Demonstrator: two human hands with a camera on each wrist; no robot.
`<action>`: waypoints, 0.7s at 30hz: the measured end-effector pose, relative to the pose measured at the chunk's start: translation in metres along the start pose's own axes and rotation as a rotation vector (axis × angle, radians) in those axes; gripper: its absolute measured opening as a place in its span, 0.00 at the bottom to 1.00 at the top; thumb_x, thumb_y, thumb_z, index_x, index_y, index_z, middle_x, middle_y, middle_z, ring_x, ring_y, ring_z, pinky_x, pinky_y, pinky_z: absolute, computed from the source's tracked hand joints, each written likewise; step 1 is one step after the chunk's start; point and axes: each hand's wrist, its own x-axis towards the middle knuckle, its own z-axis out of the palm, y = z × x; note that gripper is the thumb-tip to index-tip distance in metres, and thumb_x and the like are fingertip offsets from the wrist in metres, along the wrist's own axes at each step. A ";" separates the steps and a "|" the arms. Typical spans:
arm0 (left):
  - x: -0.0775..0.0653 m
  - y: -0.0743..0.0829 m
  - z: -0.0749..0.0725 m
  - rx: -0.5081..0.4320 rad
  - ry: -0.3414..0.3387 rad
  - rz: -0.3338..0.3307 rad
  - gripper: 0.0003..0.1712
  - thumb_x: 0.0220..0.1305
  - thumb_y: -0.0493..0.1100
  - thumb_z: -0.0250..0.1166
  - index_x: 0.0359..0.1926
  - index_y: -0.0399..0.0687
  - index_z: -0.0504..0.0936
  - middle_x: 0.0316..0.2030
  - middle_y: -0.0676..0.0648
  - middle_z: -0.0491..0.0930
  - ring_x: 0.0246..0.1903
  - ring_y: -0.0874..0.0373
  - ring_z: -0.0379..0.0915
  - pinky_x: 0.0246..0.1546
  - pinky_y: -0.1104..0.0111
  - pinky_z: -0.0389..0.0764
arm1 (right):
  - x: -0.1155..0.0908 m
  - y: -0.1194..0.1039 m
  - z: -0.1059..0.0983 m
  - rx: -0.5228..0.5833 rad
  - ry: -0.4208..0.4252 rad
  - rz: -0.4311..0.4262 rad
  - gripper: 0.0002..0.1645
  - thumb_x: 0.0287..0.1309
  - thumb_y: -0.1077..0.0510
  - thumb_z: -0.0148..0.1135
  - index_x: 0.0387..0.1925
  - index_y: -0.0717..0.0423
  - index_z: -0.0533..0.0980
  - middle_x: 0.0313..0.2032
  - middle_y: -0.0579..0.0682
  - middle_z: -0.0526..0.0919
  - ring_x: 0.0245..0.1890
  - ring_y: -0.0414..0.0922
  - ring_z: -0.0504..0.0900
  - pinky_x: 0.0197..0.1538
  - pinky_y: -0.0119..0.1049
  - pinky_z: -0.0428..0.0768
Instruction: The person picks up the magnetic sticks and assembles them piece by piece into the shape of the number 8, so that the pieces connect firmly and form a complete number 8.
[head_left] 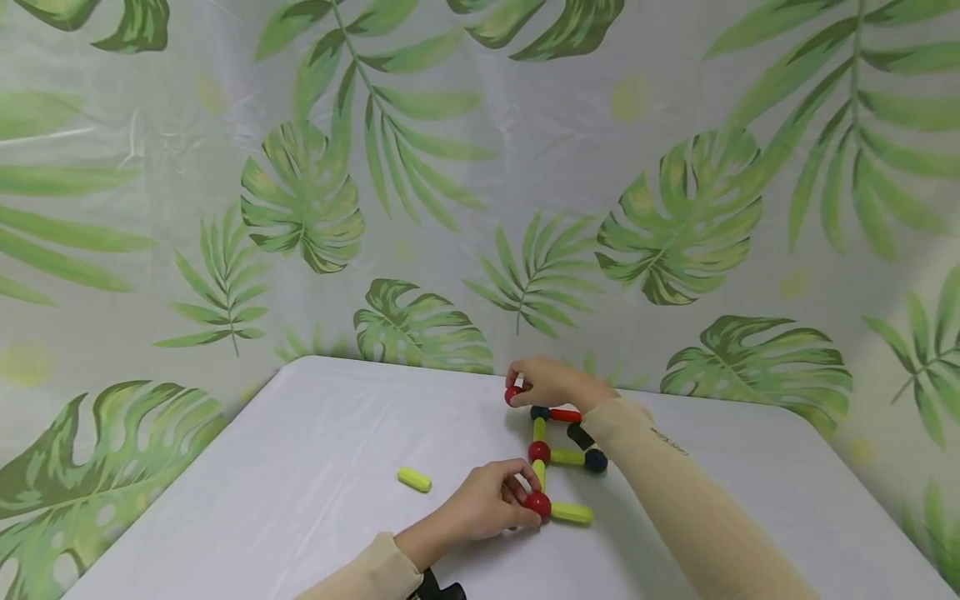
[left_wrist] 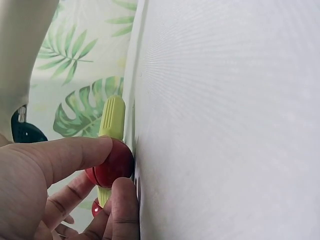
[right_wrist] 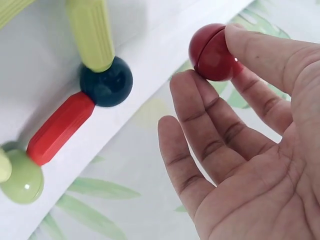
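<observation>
Between thumb and fingers, my right hand (head_left: pixel 555 383) pinches a red ball (right_wrist: pixel 212 52), held apart from the structure just beyond its far end. My left hand (head_left: pixel 487 502) grips another red ball (head_left: pixel 537 505) at the near end of the ball-and-rod structure on the table. A yellow-green rod (head_left: pixel 572 512) sticks out rightward from that ball. Farther along come a middle red ball (head_left: pixel 538 451) and a dark blue ball (right_wrist: pixel 106 81). From the blue one, a red rod (right_wrist: pixel 61 128) runs to a light green ball (right_wrist: pixel 22 176), which my right sleeve hides in the head view.
A loose yellow-green rod (head_left: pixel 414 479) lies left of the structure on the white table (head_left: pixel 337 433). Another dark blue ball (head_left: pixel 596 461) ends the middle side branch, beneath my right forearm. A leaf-patterned sheet (head_left: pixel 540 167) hangs behind the table's far edge.
</observation>
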 end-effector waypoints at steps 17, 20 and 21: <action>0.000 0.000 0.001 0.002 -0.002 -0.019 0.16 0.59 0.35 0.80 0.43 0.54 0.84 0.32 0.52 0.83 0.28 0.61 0.78 0.26 0.73 0.76 | -0.058 0.020 -0.005 0.144 0.005 -0.092 0.15 0.72 0.56 0.69 0.54 0.59 0.79 0.36 0.50 0.87 0.34 0.41 0.81 0.42 0.34 0.81; -0.001 0.001 0.001 -0.002 -0.003 -0.021 0.16 0.60 0.35 0.80 0.44 0.53 0.84 0.33 0.52 0.84 0.28 0.61 0.78 0.27 0.73 0.76 | -0.070 0.021 -0.005 0.165 -0.010 -0.077 0.15 0.72 0.54 0.69 0.54 0.57 0.79 0.37 0.49 0.87 0.35 0.43 0.82 0.41 0.34 0.82; 0.000 0.002 0.001 -0.002 -0.004 -0.022 0.16 0.60 0.35 0.80 0.44 0.53 0.84 0.33 0.52 0.83 0.28 0.61 0.77 0.27 0.73 0.76 | -0.074 0.022 -0.006 0.175 -0.014 -0.073 0.15 0.72 0.54 0.69 0.54 0.56 0.79 0.38 0.49 0.87 0.36 0.44 0.83 0.42 0.34 0.82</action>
